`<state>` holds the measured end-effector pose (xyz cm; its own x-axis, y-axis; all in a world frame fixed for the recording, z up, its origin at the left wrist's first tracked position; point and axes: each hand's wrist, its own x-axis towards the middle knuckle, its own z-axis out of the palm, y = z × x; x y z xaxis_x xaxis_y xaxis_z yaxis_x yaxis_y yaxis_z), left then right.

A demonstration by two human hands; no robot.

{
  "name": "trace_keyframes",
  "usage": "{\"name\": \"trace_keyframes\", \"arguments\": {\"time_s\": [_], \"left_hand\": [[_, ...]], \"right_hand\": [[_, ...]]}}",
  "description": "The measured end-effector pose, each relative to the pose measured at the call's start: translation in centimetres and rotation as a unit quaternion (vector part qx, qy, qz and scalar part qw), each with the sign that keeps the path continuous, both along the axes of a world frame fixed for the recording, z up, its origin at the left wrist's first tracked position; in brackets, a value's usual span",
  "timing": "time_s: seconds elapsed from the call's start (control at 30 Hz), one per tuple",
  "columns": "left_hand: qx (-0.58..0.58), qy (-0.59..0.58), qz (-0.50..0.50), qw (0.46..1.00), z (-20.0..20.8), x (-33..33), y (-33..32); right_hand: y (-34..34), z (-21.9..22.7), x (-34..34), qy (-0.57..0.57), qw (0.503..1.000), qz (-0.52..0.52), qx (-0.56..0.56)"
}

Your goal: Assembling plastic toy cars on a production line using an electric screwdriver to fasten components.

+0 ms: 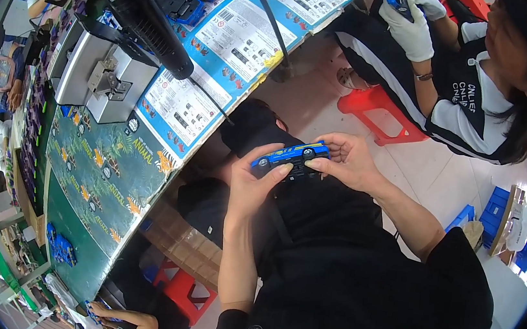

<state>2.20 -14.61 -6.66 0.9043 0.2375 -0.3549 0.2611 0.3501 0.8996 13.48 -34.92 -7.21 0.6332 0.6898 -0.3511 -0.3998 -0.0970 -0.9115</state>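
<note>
Toy car (pixel 292 157), blue with yellow stripe, held between both hands above lap. Left hand (pixel 253 186) grips rear end, thumb curled onto side. Right hand (pixel 342 160) pinches front end, fingers half closed; car's far side hidden behind them. Workbench (pixel 99 178) left of left hand, covered with printed cards, edge bent by lens. Beyond right hand: red stool (pixel 383 116), pale floor, gloved co-worker (pixel 480 92) partly cut off.

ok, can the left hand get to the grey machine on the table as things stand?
Probably not right away: the left hand and right hand both grip the blue toy car over the lap, apart from the grey machine.
</note>
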Motion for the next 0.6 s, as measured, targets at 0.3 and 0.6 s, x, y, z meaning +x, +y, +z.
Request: {"name": "trace_keyframes", "arguments": {"time_s": [0.3, 0.6], "left_hand": [[0.104, -0.025, 0.025, 0.994, 0.3, -1.1, -0.9], [0.117, -0.088, 0.016, 0.989, 0.4, -1.1, -0.8]], "right_hand": [[0.2, 1.3, -0.2, -0.061, 0.998, 0.022, -0.015], [-0.1, 1.3, 0.3, -0.069, 0.997, 0.029, -0.007]]}}
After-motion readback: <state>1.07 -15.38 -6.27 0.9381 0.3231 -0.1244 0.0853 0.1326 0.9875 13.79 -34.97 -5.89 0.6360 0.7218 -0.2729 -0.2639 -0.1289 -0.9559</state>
